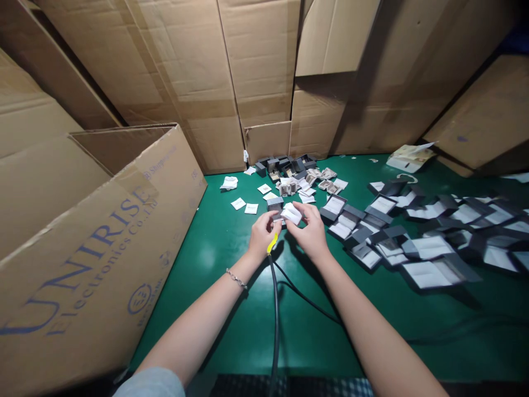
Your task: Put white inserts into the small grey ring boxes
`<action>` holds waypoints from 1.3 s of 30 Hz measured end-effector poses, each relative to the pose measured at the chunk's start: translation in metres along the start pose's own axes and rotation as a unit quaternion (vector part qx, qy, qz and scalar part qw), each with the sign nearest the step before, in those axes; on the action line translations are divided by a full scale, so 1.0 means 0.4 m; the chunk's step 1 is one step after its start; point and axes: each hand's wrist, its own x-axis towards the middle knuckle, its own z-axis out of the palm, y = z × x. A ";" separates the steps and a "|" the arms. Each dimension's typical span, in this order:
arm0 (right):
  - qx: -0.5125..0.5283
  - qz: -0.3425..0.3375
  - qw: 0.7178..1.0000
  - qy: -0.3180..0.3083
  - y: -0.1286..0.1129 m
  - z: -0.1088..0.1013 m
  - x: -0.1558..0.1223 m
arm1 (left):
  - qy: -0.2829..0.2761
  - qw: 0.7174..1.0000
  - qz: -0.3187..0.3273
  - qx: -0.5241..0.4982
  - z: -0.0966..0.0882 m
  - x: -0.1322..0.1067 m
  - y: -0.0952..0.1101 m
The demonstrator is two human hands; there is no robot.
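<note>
My left hand (pixel 263 234) is closed on the near left side of a small dark grey box (pixel 275 204) with its lid raised. My right hand (pixel 309 229) pinches a folded white paper (pixel 291 213) at the box's right side, partly over it. The box's lower part is mostly hidden by the fingers and paper. A black cable (pixel 274 309) with a yellow end (pixel 272 243) rises to beside my left hand; I cannot tell whether they touch. Several small white cards (pixel 251 209) lie beyond my left hand.
Several open dark boxes with white inserts (pixel 384 245) cover the green table (pixel 223 331) at right. Grey boxes and pale inserts (pixel 288 186) pile up behind my hands. A large carton (pixel 103 237) stands at left; cardboard (pixel 185 66) walls the back.
</note>
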 end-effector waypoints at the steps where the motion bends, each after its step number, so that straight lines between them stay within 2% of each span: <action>1: -0.015 -0.007 1.000 0.004 0.003 -0.003 0.002 | -0.010 0.999 0.013 0.031 0.001 0.000 -0.002; 6: -0.049 -0.022 0.998 -0.022 0.020 -0.013 0.009 | -0.100 0.984 0.052 0.139 0.005 -0.003 -0.012; 10: -0.043 -0.019 0.996 -0.073 0.037 -0.017 0.013 | -0.145 0.975 0.071 0.152 0.002 -0.002 -0.007; 15: -0.050 -0.012 0.996 -0.076 0.050 -0.022 0.017 | -0.108 0.976 0.029 0.186 0.000 -0.001 -0.011; 17: -0.053 -0.013 0.996 -0.070 0.052 -0.025 0.018 | -0.110 0.973 0.017 0.203 0.001 0.000 -0.019; 20: -0.054 -0.012 0.996 -0.075 0.054 -0.030 0.020 | -0.128 0.970 0.023 0.206 0.003 0.002 -0.029; 27: -0.062 -0.002 0.989 -0.137 0.056 -0.030 0.016 | -0.147 0.965 0.056 0.211 0.003 0.004 -0.036; 39: -0.088 -0.029 0.988 -0.120 0.058 0.001 0.001 | -0.133 0.973 0.051 0.182 0.002 0.004 -0.030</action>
